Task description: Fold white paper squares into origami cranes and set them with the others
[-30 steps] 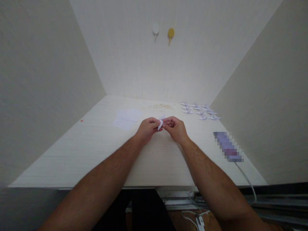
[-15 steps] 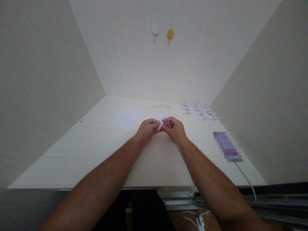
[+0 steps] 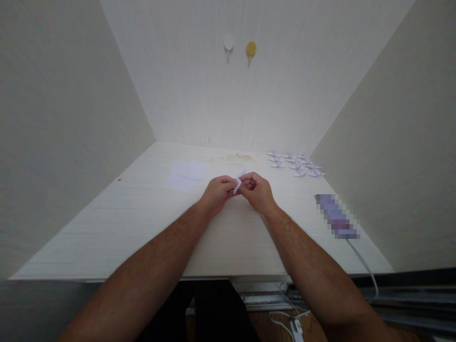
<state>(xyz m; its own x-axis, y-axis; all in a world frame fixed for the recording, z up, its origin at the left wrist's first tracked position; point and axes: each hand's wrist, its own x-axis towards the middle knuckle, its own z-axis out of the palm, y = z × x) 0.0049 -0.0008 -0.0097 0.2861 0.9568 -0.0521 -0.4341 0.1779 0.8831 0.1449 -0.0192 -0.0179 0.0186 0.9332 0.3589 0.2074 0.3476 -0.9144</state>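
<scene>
A small folded piece of white paper (image 3: 237,184) is pinched between my two hands, above the middle of the pale table (image 3: 235,237). My left hand (image 3: 218,192) grips its left side, thumb on top. On the right side, my right hand (image 3: 257,191) holds it between thumb and fingertips. One pointed end of the paper sticks up past the fingers; the rest is partly covered by them. Beyond my right hand, several folded paper cranes (image 3: 297,164) stand grouped at the back right. Flat white paper sheets (image 3: 188,175) lie to the left of my left hand.
A blurred-out flat device (image 3: 337,217) with a white cable (image 3: 365,266) lies at the right edge. Walls enclose the table's back and sides. A white hook (image 3: 228,43) and a yellow hook (image 3: 251,48) are on the back wall. A small orange bit (image 3: 119,180) lies at left.
Both hands keep their pinch on the folded paper, with barely any finger movement. The whole view has shifted very slightly.
</scene>
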